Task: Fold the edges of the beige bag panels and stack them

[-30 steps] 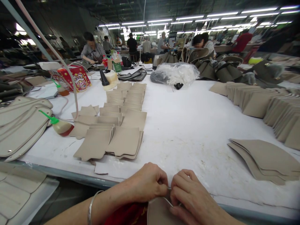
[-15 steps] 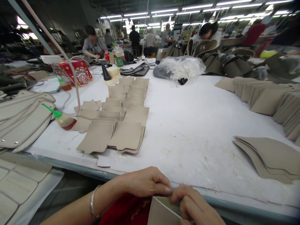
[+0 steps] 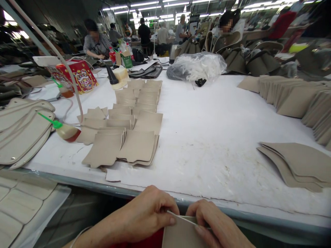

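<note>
At the table's near edge, my left hand (image 3: 152, 215) pinches the upper left corner of a beige leather piece (image 3: 178, 236) between thumb and fingers. My right hand (image 3: 210, 224) grips the same piece near its upper right, thumb in front and fingers behind. Its top edge shows two layers, slightly parted between my hands; the lower part runs out of view. On the white table, just beyond my left hand, stand overlapping rows of similar beige leather pieces (image 3: 137, 146).
A few loose leather pieces (image 3: 297, 165) lie at the right, below long fanned stacks (image 3: 294, 98). Left are a green-tipped squeeze bottle (image 3: 64, 131), a hanging hose (image 3: 77, 93) and strap-like panels (image 3: 23, 134). A clear plastic bag (image 3: 199, 65) sits at the back. Co-workers sit beyond.
My left hand has moved left and down, from beside the right hand onto the piece's left corner. The leather piece is turned, its top edges closer together. The view has shifted slightly.
</note>
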Motion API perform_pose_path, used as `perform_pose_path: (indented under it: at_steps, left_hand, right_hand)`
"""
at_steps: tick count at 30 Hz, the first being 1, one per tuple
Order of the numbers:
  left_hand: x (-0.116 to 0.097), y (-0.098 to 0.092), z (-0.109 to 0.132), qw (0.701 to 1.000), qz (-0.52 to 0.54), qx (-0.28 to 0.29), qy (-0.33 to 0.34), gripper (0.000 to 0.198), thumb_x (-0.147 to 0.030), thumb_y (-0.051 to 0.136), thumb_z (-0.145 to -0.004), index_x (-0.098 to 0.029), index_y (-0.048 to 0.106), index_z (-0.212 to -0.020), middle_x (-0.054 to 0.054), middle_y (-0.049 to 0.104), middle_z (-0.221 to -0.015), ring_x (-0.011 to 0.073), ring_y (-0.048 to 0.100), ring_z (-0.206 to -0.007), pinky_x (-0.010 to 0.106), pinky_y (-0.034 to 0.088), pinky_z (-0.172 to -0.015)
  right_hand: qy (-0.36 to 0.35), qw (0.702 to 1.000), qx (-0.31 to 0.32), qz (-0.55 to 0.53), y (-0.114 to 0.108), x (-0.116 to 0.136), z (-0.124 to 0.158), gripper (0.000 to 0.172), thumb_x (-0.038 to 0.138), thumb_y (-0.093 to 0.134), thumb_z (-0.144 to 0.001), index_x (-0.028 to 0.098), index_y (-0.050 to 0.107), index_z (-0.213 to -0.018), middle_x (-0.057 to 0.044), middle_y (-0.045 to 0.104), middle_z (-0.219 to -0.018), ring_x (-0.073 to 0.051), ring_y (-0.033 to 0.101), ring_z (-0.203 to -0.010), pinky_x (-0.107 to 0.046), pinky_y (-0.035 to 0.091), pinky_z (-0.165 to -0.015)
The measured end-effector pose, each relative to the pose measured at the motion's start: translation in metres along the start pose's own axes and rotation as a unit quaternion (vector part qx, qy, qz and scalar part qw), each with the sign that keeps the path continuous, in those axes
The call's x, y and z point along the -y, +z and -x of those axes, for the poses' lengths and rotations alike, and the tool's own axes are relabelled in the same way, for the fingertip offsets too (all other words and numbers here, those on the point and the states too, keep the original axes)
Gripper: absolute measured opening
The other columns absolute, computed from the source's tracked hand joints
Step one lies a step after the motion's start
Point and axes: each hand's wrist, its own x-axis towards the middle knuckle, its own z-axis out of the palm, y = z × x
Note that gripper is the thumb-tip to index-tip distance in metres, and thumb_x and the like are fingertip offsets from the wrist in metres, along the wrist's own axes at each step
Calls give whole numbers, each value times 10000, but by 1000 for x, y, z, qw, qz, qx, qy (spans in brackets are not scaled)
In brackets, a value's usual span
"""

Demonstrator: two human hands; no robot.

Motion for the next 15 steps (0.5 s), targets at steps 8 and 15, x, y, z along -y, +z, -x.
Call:
perform_pose_path:
  at_steps: [8,15]
  left_hand:
    - [0,4,3,999,-24,-17,-13,265,-81,496,-672,-179,719,-773,-68,525,-599,76,466,-573,171,297,-516]
    - [-7,12,-6,999,38,-12,-15,156,-172,632,-746,-193,764,-827,-25,702,-774,141,628,-774,180,404,-660]
  right_hand:
    - [-8,999,1,54,0,7,-3,231,281,317,-1052,246,428,-851,-36,588,-854,-212,545,-785,-308,463,-682]
    - [-60,994,-52,73,14,-7,-5,263,278,302,-1063,244,406,-823,-30,581,-826,-200,536,-752,-302,443,-647]
